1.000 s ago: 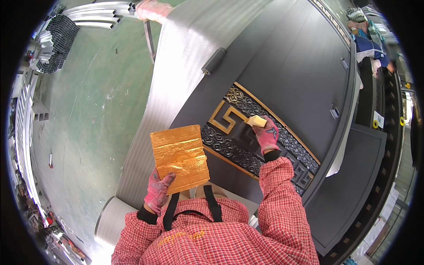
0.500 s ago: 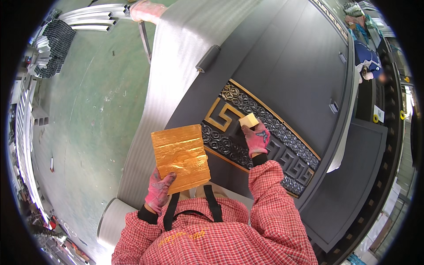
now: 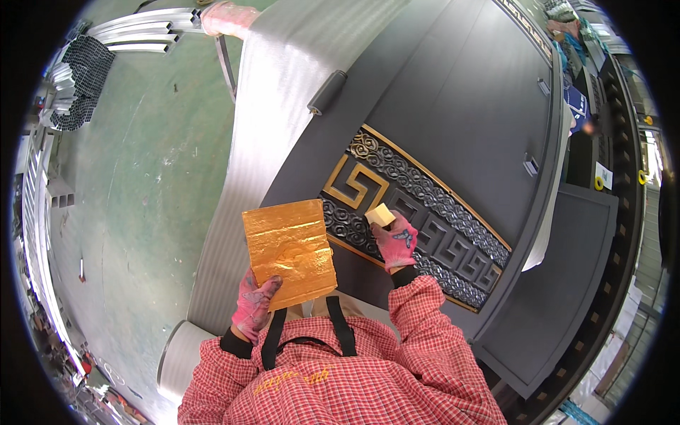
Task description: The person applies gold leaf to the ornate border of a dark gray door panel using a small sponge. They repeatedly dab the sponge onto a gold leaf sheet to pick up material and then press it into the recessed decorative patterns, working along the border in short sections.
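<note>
A flat rectangular board (image 3: 292,251) coated in wet-looking gold paint is gripped at its lower left corner by my left hand (image 3: 253,303), in a pink glove. My right hand (image 3: 397,241), gloved alike, pinches a pale yellow sponge block (image 3: 380,214) against or just over the gold key-pattern relief (image 3: 363,185). This relief lies on a dark grey door panel (image 3: 446,92). Further right along the same band, the key pattern (image 3: 453,244) is still grey. Scrollwork strips (image 3: 432,185) with gold edge lines run along both sides of it.
White foam sheeting (image 3: 273,78) lies under the door's left side, with a grey cylindrical hinge (image 3: 328,92) beside it. Bundled metal tubes (image 3: 86,67) sit on the green floor (image 3: 163,142). Another dark panel (image 3: 559,283) stands at right. A person in blue (image 3: 577,106) is at the far right.
My right hand has moved left and slightly nearer with the sponge, uncovering more of the grey pattern. The gold key shape shows more gold at its right end. My left hand holds steady.
</note>
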`<state>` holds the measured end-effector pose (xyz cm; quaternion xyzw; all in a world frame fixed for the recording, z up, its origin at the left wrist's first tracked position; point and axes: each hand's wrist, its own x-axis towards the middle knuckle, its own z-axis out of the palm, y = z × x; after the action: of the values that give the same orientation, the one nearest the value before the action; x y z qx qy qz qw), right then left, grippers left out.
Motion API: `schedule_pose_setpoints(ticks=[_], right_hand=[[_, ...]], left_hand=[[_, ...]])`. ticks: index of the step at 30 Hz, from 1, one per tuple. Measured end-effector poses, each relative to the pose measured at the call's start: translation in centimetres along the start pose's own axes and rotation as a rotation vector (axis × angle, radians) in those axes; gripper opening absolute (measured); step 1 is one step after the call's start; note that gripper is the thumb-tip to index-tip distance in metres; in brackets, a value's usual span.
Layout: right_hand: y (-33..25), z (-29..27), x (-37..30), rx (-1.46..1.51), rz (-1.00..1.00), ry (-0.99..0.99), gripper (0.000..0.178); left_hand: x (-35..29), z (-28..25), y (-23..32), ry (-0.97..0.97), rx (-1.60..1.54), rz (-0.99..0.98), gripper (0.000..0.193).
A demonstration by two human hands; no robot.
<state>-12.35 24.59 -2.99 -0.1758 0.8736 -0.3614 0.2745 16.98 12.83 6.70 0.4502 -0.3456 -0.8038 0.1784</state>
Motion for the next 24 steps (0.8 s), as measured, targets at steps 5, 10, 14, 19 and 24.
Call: schedule_pose_setpoints(ticks=[5, 10, 14, 19, 24], right_hand=[[-0.9, -0.3, -0.9, 0.114, -0.02, 0.007, 0.029], [-2.4, -1.5, 1.0, 0.25, -0.078, 0.098, 0.026], [-2.2, -0.8, 0.8, 0.147, -0.142, 0.109, 0.03], [0.9, 0.2, -0.4, 0.042, -0.119, 0.036, 0.035], [-5.1, -0.5, 1.5, 0.037, -0.299, 0.121, 0.029]], left_hand=[[0.0, 0.1, 0.2, 0.022, -0.009, -0.021, 0.05], [0.0, -0.6, -0.7, 0.007, 0.009, 0.014, 0.046], [-0.1, -0.5, -0.5, 0.019, -0.009, -0.038, 0.041], [-0.4, -0.2, -0.3, 0.042, -0.044, -0.015, 0.039], [-0.4, 0.2, 0.1, 0.073, -0.061, -0.023, 0.039]])
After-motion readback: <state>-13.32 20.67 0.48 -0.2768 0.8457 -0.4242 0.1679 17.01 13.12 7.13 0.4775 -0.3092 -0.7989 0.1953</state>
